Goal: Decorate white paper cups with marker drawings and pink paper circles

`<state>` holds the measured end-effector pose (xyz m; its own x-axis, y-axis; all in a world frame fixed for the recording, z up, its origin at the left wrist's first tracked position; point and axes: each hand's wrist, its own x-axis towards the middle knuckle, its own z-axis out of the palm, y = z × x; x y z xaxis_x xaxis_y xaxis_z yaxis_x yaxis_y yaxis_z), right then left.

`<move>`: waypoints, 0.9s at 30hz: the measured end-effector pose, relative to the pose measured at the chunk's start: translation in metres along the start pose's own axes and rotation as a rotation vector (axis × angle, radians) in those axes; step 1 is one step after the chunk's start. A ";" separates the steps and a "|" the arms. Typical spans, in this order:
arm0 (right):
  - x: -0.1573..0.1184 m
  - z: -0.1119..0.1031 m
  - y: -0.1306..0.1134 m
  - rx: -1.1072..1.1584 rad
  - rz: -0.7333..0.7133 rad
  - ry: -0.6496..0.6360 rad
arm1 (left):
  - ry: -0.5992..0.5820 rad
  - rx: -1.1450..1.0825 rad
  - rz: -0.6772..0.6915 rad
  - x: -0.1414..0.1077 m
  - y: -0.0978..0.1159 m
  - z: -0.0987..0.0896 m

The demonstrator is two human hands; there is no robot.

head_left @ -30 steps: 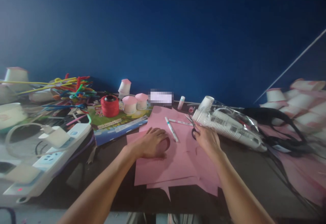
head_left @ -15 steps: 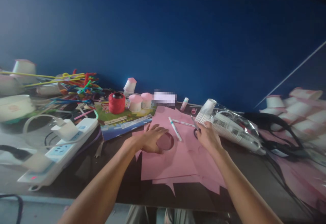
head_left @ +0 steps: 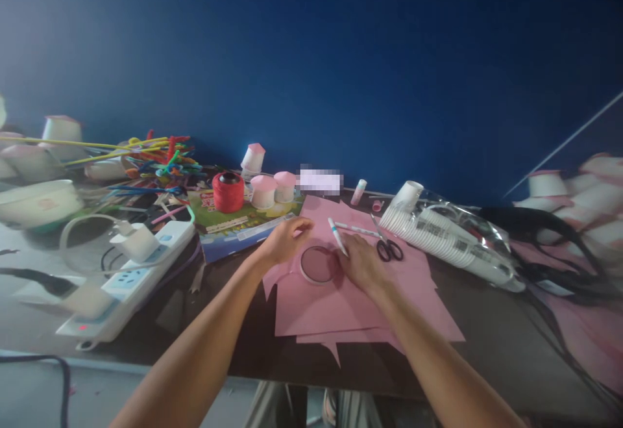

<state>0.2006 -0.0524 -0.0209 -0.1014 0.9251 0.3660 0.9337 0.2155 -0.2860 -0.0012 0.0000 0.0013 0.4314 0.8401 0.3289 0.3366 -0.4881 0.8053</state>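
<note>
Pink paper sheets (head_left: pixel 335 311) lie stacked on the dark table, with a round ring (head_left: pixel 317 264) on top. My left hand (head_left: pixel 288 238) hovers at the paper's upper left, fingers curved and apart, with nothing in it. Right of the ring is my right hand (head_left: pixel 361 260), its fingers closed around the lower end of a white marker with a blue band (head_left: pixel 335 232). A second white pen (head_left: pixel 357 228) lies behind that hand. Black-handled scissors (head_left: pixel 389 250) rest on the paper to its right.
Stacked paper cups in plastic (head_left: pixel 438 236) lie at the right. Red thread (head_left: pixel 228 193), pink-topped cups (head_left: pixel 263 192) and a glue stick (head_left: pixel 359 192) stand behind. At the left are a power strip (head_left: pixel 126 285), a bowl (head_left: pixel 41 202) and pipe cleaners (head_left: pixel 165 155).
My right hand has let go of the scissors and moved left to the marker, which it now grips. My left hand has lifted off the ring and moved up and back.
</note>
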 end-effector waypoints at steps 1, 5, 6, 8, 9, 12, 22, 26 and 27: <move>0.000 0.001 0.001 0.012 0.012 -0.009 | 0.011 -0.021 -0.006 0.000 0.000 0.001; -0.001 -0.004 0.005 0.303 0.099 0.117 | 0.038 -0.146 -0.094 -0.001 0.006 0.001; -0.002 -0.007 0.004 0.414 0.111 0.148 | 0.030 -0.205 -0.128 -0.002 0.009 0.001; -0.006 -0.014 -0.001 0.627 0.090 0.137 | 0.004 -0.350 -0.177 -0.003 0.014 0.002; -0.009 -0.017 -0.005 0.711 0.062 0.086 | -0.008 -0.431 -0.185 -0.003 0.016 0.002; -0.015 -0.025 -0.017 0.836 0.002 -0.081 | -0.035 -0.690 -0.189 -0.003 0.019 0.004; -0.015 -0.034 -0.030 0.941 0.011 -0.303 | 0.054 -0.964 -0.258 -0.003 0.023 0.007; -0.017 -0.042 -0.037 0.739 -0.051 -0.199 | 0.131 -0.967 -0.263 -0.003 0.027 0.008; -0.018 -0.043 -0.037 0.672 -0.074 -0.173 | 0.136 -0.966 -0.262 -0.003 0.028 0.009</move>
<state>0.1821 -0.0904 0.0212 -0.2620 0.9249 0.2755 0.5132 0.3752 -0.7719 0.0144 -0.0186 0.0183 0.3221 0.9425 0.0889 -0.4408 0.0662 0.8952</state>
